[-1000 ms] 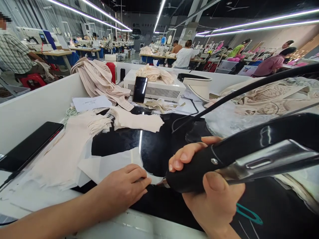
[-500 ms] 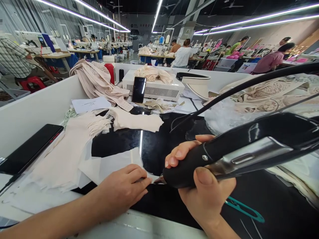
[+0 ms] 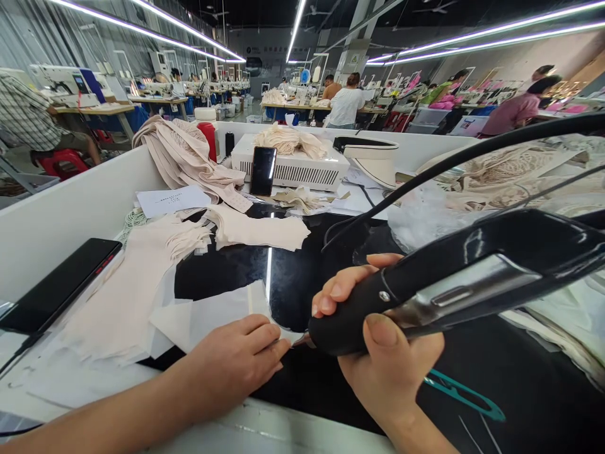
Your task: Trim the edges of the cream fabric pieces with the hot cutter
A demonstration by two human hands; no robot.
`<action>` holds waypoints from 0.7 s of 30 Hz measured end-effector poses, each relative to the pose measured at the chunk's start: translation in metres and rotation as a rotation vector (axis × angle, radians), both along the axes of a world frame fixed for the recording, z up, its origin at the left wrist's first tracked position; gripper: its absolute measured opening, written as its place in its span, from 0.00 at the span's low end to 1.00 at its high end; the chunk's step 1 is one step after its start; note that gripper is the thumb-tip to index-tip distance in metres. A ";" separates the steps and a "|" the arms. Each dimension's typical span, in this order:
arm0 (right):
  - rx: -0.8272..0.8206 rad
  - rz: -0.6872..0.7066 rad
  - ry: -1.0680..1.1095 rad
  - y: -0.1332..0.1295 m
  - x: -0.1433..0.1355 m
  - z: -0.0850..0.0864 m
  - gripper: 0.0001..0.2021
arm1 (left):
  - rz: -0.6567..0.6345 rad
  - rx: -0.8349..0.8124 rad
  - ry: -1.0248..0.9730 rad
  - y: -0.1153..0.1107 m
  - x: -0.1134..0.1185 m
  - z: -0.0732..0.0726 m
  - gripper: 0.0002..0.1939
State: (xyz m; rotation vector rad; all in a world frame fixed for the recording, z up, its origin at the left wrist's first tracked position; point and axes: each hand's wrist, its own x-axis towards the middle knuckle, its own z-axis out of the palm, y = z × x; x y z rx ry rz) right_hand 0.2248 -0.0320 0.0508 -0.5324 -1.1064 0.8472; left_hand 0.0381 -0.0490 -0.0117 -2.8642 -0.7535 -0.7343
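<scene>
My right hand (image 3: 390, 366) is wrapped round a black corded handheld cutter (image 3: 347, 318) with a silver lever along its body. Its small metal tip (image 3: 303, 340) points left and meets the edge of a thin white fabric piece (image 3: 215, 315). My left hand (image 3: 239, 356) presses on that fabric, fingers together, with the fingertips just left of the tip. Part of the fabric is hidden under this hand. Beneath lies a shiny black work surface (image 3: 293, 277). Beside my left forearm is a stack of pale cut fabric pieces (image 3: 123, 284).
A black phone-like device (image 3: 59, 284) lies at left, with a phone (image 3: 263, 170) propped against a white vented box (image 3: 302, 167). Pale cut pieces (image 3: 259, 230) lie ahead. A black cable (image 3: 454, 148) arches across the right. A teal tool (image 3: 466, 394) lies near my right wrist. People sit at sewing machines beyond.
My left hand has shifted very slightly to the right along the fabric. The cutter and my right hand have moved slightly, with the tip still at the fabric edge.
</scene>
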 end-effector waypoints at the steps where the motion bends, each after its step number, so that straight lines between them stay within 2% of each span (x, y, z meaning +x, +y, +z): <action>1: -0.002 -0.009 -0.004 0.000 0.000 0.000 0.19 | -0.003 0.025 0.019 0.000 0.000 0.000 0.11; 6: 0.008 -0.047 -0.028 0.001 -0.001 0.002 0.19 | -0.028 0.109 0.046 0.002 0.001 -0.003 0.09; 21: 0.007 -0.070 -0.030 0.001 -0.001 0.000 0.18 | -0.031 0.091 0.020 0.003 0.002 -0.001 0.10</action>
